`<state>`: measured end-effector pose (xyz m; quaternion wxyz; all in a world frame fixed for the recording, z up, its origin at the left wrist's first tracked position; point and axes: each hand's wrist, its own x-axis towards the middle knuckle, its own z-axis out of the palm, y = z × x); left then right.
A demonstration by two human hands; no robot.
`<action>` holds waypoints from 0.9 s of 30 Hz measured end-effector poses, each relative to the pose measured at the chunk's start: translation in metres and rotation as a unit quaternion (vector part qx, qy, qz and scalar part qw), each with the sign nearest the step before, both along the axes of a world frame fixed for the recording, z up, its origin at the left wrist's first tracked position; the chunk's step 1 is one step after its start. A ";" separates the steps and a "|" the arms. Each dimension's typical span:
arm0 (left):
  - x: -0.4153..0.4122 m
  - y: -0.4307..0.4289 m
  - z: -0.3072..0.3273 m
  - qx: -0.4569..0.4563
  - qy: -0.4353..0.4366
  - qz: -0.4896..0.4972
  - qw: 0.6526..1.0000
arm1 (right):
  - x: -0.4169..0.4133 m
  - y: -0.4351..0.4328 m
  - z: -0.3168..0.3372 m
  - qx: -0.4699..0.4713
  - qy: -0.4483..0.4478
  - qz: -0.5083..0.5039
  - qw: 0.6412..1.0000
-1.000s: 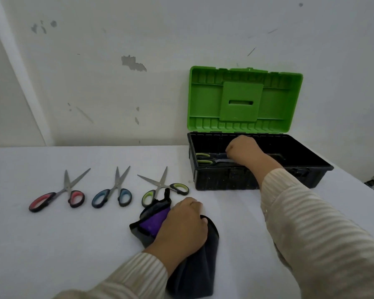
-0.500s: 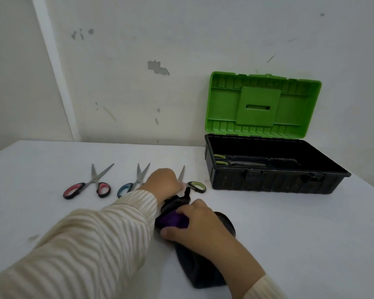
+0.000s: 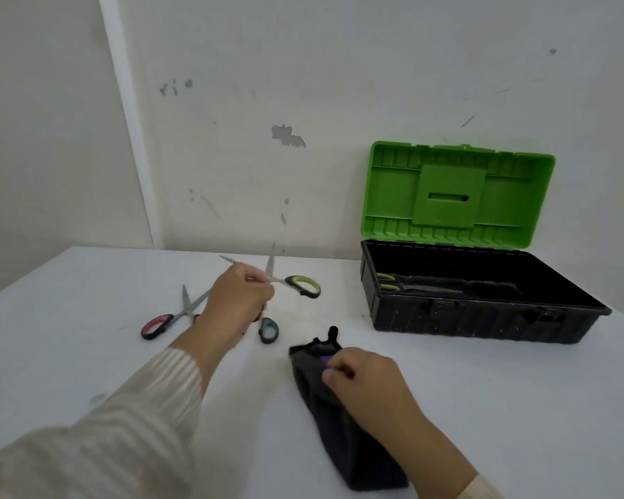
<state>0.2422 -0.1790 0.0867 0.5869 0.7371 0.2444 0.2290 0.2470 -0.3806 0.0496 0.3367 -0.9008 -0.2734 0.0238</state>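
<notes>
My left hand point(image 3: 236, 300) pinches the green-handled scissors point(image 3: 303, 286) near the pivot and holds them above the white table point(image 3: 87, 354), blades spread and pointing away. My right hand point(image 3: 361, 379) grips the mouth of a dark fabric pouch point(image 3: 339, 437) with a purple lining that lies on the table in front of me. Red-handled scissors point(image 3: 155, 325) and blue-handled scissors point(image 3: 268, 329) lie on the table, partly hidden behind my left hand. An open black toolbox point(image 3: 476, 318) with a raised green lid point(image 3: 458, 196) stands at the right and holds another pair of green-handled scissors point(image 3: 411, 288).
A scuffed white wall rises right behind the table and the toolbox. The table's left edge slants away at the far left.
My right hand left the toolbox and took over the pouch. My left hand let go of the pouch, reached to the green-handled scissors and lifted them off the table. The view swung left.
</notes>
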 end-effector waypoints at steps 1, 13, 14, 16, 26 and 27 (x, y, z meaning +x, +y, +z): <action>-0.016 0.001 -0.001 -0.029 -0.029 0.001 0.999 | 0.002 0.000 -0.001 0.062 0.034 -0.039 0.997; -0.086 -0.010 -0.044 -0.208 0.036 -0.118 0.970 | -0.017 0.017 0.001 0.254 0.144 0.015 0.956; -0.085 -0.010 -0.045 -0.204 0.035 -0.120 0.971 | -0.017 0.017 -0.001 0.241 0.142 0.023 0.960; -0.083 -0.008 -0.048 -0.200 0.032 -0.121 0.972 | -0.015 0.017 -0.005 0.221 0.143 0.031 0.964; -0.081 -0.024 -0.052 -0.152 0.086 -0.163 0.971 | -0.004 0.024 0.009 0.179 -0.027 0.022 0.983; -0.080 -0.026 -0.053 -0.128 0.087 -0.164 0.974 | -0.008 0.028 0.006 0.122 -0.067 0.046 0.989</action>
